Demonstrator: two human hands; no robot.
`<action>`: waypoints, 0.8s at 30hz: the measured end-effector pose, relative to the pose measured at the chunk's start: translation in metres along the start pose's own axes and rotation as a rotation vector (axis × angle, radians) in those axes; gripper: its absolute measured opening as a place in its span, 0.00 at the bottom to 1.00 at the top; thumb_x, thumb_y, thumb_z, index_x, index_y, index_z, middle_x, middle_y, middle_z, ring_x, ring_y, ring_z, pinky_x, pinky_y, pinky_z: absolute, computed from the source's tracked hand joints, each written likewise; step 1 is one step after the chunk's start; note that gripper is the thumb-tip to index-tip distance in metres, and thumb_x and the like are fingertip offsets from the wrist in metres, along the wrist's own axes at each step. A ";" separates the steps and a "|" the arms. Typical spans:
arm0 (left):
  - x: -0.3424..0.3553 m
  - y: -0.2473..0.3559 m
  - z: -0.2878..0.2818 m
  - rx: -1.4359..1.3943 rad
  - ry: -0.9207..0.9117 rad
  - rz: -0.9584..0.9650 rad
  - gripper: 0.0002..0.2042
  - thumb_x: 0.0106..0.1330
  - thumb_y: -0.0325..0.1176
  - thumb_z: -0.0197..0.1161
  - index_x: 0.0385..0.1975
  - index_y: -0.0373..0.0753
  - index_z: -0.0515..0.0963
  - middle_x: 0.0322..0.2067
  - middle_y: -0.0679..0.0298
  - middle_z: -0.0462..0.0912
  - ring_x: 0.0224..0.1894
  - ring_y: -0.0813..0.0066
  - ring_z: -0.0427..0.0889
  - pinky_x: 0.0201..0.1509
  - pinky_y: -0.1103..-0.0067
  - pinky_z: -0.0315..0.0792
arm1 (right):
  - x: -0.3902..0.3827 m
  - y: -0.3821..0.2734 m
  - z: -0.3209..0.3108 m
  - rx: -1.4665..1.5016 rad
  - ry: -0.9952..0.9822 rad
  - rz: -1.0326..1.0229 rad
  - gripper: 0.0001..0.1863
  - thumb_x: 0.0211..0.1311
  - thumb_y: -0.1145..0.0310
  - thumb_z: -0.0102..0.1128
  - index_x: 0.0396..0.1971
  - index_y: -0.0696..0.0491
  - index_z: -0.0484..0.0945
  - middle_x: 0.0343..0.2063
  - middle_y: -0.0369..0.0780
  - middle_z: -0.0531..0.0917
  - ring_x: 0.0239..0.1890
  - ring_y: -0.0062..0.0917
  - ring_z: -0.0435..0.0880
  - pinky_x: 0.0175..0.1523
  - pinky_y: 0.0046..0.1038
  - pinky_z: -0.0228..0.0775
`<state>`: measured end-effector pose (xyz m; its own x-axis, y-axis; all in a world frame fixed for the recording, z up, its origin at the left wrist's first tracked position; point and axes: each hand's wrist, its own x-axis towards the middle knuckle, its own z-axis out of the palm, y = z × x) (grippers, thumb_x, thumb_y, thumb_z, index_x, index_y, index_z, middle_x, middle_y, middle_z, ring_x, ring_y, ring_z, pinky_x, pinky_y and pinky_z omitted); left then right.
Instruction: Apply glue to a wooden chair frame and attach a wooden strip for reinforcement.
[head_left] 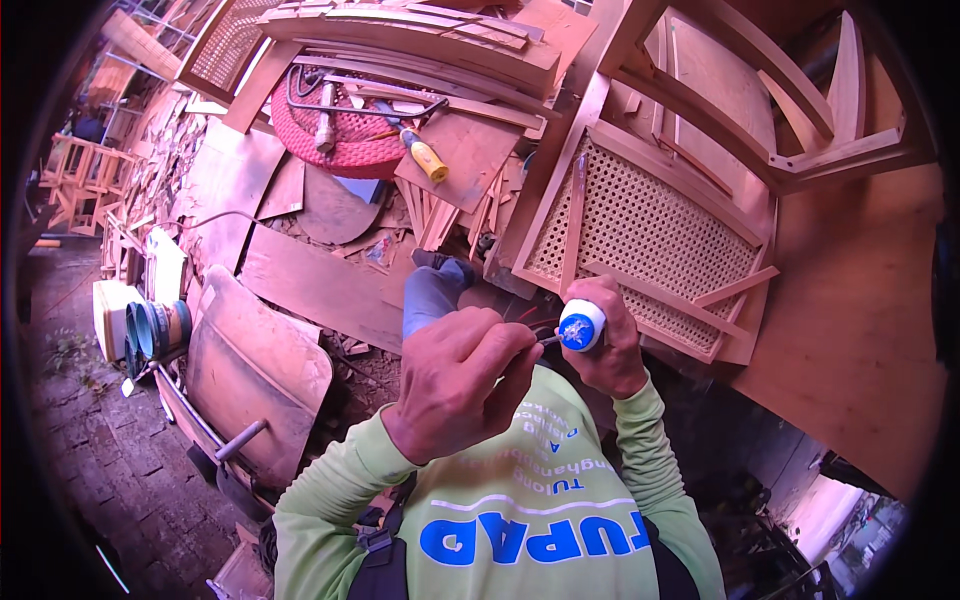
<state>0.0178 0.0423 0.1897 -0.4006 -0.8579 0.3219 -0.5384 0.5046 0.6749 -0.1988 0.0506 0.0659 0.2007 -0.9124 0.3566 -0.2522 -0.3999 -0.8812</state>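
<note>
My right hand (610,345) grips a white bottle (590,318) with a blue top, tilted toward me; pale crust sits on the blue part. My left hand (460,385) is closed on a thin dark metal piece (548,338), mostly hidden, whose end reaches the bottle's side. Both hands are raised in front of my body. Just beyond them is a cane-webbed wooden panel (650,225) with loose slats (575,210) lying on it.
Chair frames (740,90) stand at right. Ahead lie a red woven mat (310,140), a hacksaw (290,100), a yellow-handled tool (426,157) and wood strips. Left are a sloped board (250,380) and buckets (148,330). My leg (428,300) is below.
</note>
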 end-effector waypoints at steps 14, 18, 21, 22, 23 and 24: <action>-0.001 -0.010 0.000 0.089 -0.067 0.091 0.08 0.58 0.24 0.72 0.32 0.37 0.78 0.22 0.61 0.72 0.23 0.62 0.76 0.26 0.68 0.68 | 0.012 -0.003 0.004 -0.121 -0.028 -0.079 0.32 0.42 0.83 0.71 0.52 0.56 0.73 0.40 0.46 0.79 0.41 0.40 0.79 0.47 0.37 0.73; 0.002 -0.015 0.003 0.174 -0.151 0.147 0.09 0.57 0.25 0.71 0.32 0.37 0.77 0.23 0.62 0.71 0.25 0.63 0.74 0.27 0.69 0.67 | 0.012 0.002 0.001 -0.207 -0.035 -0.108 0.30 0.43 0.83 0.72 0.50 0.56 0.74 0.39 0.46 0.79 0.41 0.41 0.79 0.47 0.39 0.73; -0.005 -0.016 0.008 0.175 -0.159 0.115 0.09 0.57 0.25 0.70 0.35 0.37 0.77 0.25 0.61 0.71 0.26 0.62 0.75 0.28 0.69 0.67 | 0.010 0.003 0.001 -0.242 -0.027 -0.091 0.29 0.43 0.82 0.72 0.50 0.55 0.74 0.39 0.46 0.80 0.41 0.43 0.79 0.47 0.40 0.72; -0.006 -0.016 0.010 0.174 -0.169 0.088 0.10 0.58 0.24 0.70 0.37 0.36 0.78 0.26 0.60 0.73 0.27 0.61 0.76 0.29 0.68 0.68 | 0.009 0.003 0.001 -0.292 -0.025 -0.086 0.29 0.43 0.82 0.71 0.50 0.55 0.74 0.39 0.46 0.80 0.42 0.43 0.79 0.48 0.41 0.72; -0.006 -0.017 0.008 0.171 -0.173 0.090 0.10 0.58 0.24 0.70 0.37 0.36 0.78 0.26 0.60 0.73 0.27 0.61 0.76 0.29 0.68 0.68 | 0.008 0.004 0.000 -0.341 -0.024 -0.081 0.29 0.42 0.82 0.70 0.49 0.55 0.74 0.40 0.46 0.80 0.42 0.44 0.79 0.48 0.42 0.72; -0.007 -0.018 0.004 0.109 -0.203 0.028 0.11 0.59 0.23 0.70 0.41 0.37 0.79 0.28 0.59 0.73 0.28 0.60 0.77 0.30 0.67 0.70 | 0.007 0.005 -0.001 -0.342 -0.022 -0.077 0.29 0.42 0.82 0.70 0.49 0.55 0.74 0.40 0.46 0.80 0.42 0.44 0.79 0.48 0.42 0.72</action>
<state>0.0273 0.0394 0.1733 -0.5511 -0.8120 0.1921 -0.5973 0.5447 0.5887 -0.1992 0.0418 0.0645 0.2506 -0.8779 0.4079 -0.5377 -0.4767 -0.6954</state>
